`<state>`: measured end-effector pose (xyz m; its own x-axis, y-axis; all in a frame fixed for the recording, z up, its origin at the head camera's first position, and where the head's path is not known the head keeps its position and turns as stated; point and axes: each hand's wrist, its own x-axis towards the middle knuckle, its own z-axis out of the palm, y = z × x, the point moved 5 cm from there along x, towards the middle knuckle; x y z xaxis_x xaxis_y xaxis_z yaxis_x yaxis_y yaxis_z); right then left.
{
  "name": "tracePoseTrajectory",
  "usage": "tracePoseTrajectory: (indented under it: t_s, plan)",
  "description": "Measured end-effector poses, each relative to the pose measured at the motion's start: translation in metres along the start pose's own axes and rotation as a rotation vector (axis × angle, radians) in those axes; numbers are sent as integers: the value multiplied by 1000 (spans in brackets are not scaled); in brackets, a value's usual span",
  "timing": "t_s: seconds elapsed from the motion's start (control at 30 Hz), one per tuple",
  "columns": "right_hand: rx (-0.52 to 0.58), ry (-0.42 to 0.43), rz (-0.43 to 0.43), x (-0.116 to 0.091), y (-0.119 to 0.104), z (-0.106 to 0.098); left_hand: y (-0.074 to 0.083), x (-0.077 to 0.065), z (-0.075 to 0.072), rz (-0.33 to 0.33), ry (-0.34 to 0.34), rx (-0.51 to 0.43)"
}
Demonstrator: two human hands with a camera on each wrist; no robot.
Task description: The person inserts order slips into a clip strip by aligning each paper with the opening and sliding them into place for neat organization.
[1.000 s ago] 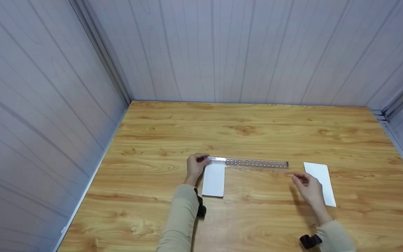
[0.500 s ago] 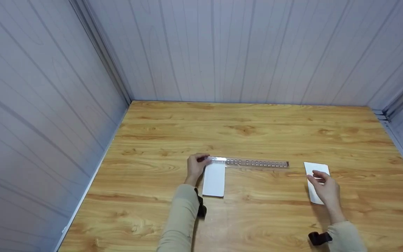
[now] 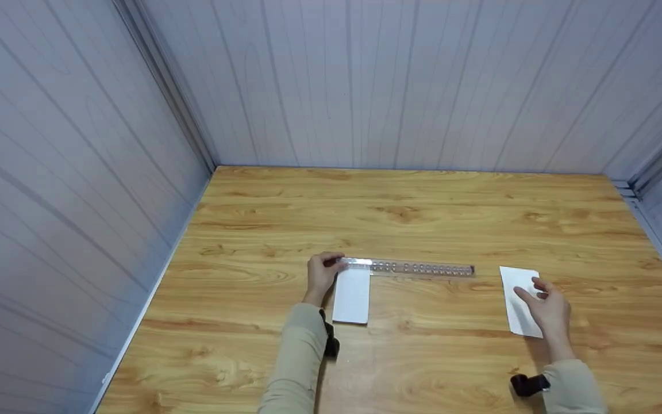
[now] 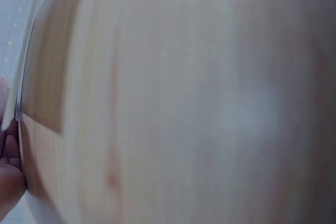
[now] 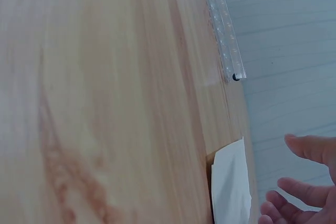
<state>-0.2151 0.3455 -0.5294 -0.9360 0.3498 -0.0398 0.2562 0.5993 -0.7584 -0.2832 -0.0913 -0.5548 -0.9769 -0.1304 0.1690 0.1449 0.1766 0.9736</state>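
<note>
My left hand (image 3: 321, 275) pinches the left end of a long clear plastic strip (image 3: 423, 268) with a row of round shapes along it. Under that end lies a white rectangular pad or small stack (image 3: 351, 296), next to the thumb. In the left wrist view the left hand (image 4: 9, 169) shows only at the edge, beside the strip's end. To the right, my right hand (image 3: 552, 313) hovers by a white sheet (image 3: 515, 305), thumb and fingers apart, holding nothing. The right wrist view shows that right hand (image 5: 310, 182) beside the sheet (image 5: 231, 187), with a gap between them.
Everything lies on a wood-grain table (image 3: 400, 213). Pale panelled walls (image 3: 377, 86) stand along its back and sides. A dark wrist camera (image 3: 529, 385) sits on the right wrist, and another (image 3: 331, 342) on the left.
My right hand has moved right, from near the strip's right end to over the right side of the white sheet. Its fingers have spread. The left hand and the strip have stayed put.
</note>
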Motion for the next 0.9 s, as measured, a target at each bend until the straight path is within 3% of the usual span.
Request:
tracePoseTrajectory:
  t_s: [0.2,0.5,0.9]
  plan:
    - [-1,-33,68,5,7,0,22,-7,-2,9,3,-28]
    - [-25,-76,101,11,15,3,-10,3,1,4,21,59]
    - [-64,-24,93,15,22,0,-13,4,2,-34,22,35]
